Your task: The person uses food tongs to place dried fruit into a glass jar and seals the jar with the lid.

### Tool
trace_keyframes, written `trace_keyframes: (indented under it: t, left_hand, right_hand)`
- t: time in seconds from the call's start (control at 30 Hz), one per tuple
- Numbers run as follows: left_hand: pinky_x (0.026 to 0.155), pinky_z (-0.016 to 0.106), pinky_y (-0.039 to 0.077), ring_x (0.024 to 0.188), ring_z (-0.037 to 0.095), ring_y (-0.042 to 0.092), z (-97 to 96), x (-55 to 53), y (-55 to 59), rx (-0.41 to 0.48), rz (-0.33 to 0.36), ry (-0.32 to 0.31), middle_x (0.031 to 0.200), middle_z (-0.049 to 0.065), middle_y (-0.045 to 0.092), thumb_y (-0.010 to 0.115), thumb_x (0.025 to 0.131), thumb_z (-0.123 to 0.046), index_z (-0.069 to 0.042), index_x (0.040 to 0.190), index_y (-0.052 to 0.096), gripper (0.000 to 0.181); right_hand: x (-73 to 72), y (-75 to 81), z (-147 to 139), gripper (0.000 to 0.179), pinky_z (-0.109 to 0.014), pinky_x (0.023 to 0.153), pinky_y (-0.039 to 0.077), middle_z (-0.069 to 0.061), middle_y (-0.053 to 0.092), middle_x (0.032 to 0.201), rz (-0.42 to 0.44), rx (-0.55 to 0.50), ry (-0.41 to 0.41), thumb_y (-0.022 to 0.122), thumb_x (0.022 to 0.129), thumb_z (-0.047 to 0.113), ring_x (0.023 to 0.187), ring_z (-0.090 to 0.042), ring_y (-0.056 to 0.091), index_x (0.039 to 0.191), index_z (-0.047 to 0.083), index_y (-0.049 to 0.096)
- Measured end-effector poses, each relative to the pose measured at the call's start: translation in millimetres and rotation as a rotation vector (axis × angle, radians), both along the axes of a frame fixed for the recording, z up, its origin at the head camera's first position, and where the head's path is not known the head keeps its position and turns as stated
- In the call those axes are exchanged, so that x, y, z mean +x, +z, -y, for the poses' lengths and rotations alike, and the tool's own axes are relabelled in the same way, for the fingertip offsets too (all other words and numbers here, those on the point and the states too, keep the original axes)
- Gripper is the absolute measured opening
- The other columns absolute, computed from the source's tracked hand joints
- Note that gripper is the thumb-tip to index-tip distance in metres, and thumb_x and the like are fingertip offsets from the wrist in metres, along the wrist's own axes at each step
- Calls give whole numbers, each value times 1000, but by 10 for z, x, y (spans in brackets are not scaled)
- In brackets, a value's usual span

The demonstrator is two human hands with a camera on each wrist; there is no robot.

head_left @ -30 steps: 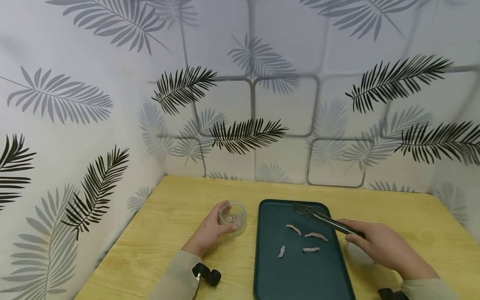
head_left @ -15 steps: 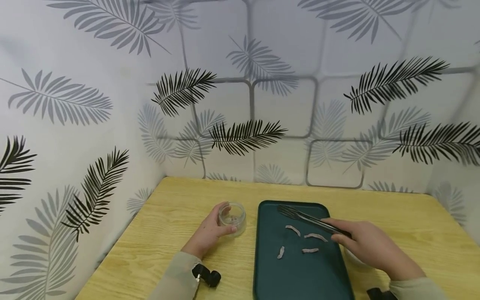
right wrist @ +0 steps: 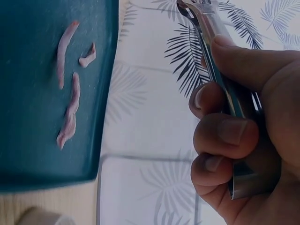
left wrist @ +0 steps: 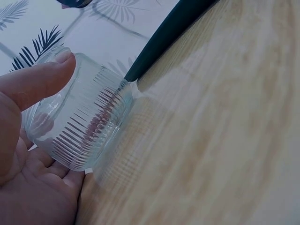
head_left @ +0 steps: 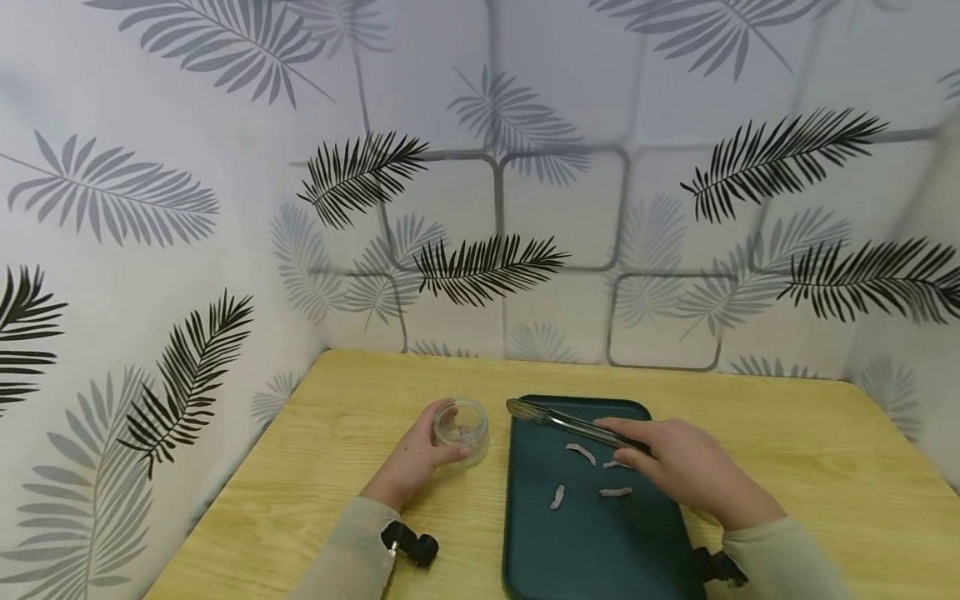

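Note:
My left hand [head_left: 411, 460] holds a small clear glass jar [left wrist: 96, 110] upright on the table, thumb on one side and fingers round the other. Some reddish bits [left wrist: 98, 123] show through its ribbed wall. In my right hand [head_left: 686, 468] is a pair of metal tongs [head_left: 573, 425], gripped with fingers curled round the handle. The tongs' tips reach over the far left corner of the dark green tray [head_left: 573, 554], close to the jar; I cannot tell if they pinch anything. Several pale pinkish, worm-like meat strips [right wrist: 69, 115] lie on the tray, one partly behind the right hand.
The tray lies on a yellow wood-grain table [head_left: 360, 400], to the right of the jar. A whitish round object [right wrist: 44, 217] stands beside the tray. Leaf-patterned walls [head_left: 465, 208] rise behind the table and at the left.
My right hand and the tongs have moved left across the far end of the tray toward the jar. The left hand and jar stay where they were.

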State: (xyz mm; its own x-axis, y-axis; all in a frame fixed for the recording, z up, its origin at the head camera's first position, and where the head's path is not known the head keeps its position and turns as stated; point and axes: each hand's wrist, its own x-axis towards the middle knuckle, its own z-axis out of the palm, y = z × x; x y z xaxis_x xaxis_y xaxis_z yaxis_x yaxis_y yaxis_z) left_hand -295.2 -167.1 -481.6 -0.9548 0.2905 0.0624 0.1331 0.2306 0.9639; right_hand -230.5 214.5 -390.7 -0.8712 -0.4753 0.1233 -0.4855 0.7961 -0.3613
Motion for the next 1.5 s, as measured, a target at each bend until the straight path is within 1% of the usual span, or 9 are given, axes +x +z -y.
trace_keyframes:
  t: [0.03,0.13,0.23,0.37,0.5,0.77,1.1,1.3,1.5]
  left_hand:
    - [113,52,30,143,32,37,5,6,1,-4,4,5,158,12,39,80,89,-20,-18,158,32,84]
    - [113,53,29,144,32,36,8,19,10,-6,8,12,158,12,39,80,89,-20,-18,158,32,84]
    - [114,53,28,145,33,34,10,17,12,-3,2,11,158,13,39,80,89,-20,-16,158,32,84]
    - [114,54,27,145,33,33,19,20,9,5,4,15,158,13,38,80,89,-19,-15,158,31,85]
    - [114,54,28,145,34,33,27,26,-10,4,9,16,157,13,39,80,89,-18,-14,158,32,85]
    - [115,52,26,146,32,32,30,13,-49,-14,8,-3,158,10,38,79,89,-20,-16,159,30,85]
    - [116,53,24,147,31,30,68,19,-54,-2,32,12,158,11,39,81,88,-20,-19,158,32,86]
    - [115,53,26,145,30,33,42,6,-25,-1,8,10,157,8,40,80,88,-20,-20,157,33,84]
    - [115,51,27,146,31,33,49,-18,15,-6,14,-6,158,9,39,80,89,-21,-18,159,31,85]
  right_hand:
    - [-10,1,28,49,-30,55,37,16,50,63,1,3,6,60,100,41,49,-5,37,148,28,55]
    - [-43,14,114,49,-32,60,41,21,62,78,-7,-2,28,61,101,37,60,1,52,148,26,55]
    - [-90,29,210,47,-32,61,41,23,65,84,-32,-3,53,62,101,34,62,2,54,148,25,55]
    - [-148,27,346,47,-29,54,36,22,54,67,-69,-17,83,62,101,34,49,-2,39,147,25,57]
    - [-189,8,461,48,-28,53,36,18,49,60,-81,-24,108,62,100,38,48,-2,38,147,26,57]
    - [-242,-38,580,51,-29,57,40,17,46,59,-59,0,106,59,100,42,46,-3,39,148,26,55]
    - [-280,-57,716,51,-29,51,37,15,47,57,-53,27,70,64,98,41,45,-5,37,148,34,54]
    - [-266,-16,633,54,-29,53,38,13,46,58,-22,-9,52,65,98,41,48,-6,37,149,32,52]
    - [-229,-53,284,52,-29,53,37,13,49,60,54,-36,34,63,100,39,48,-7,40,150,29,51]
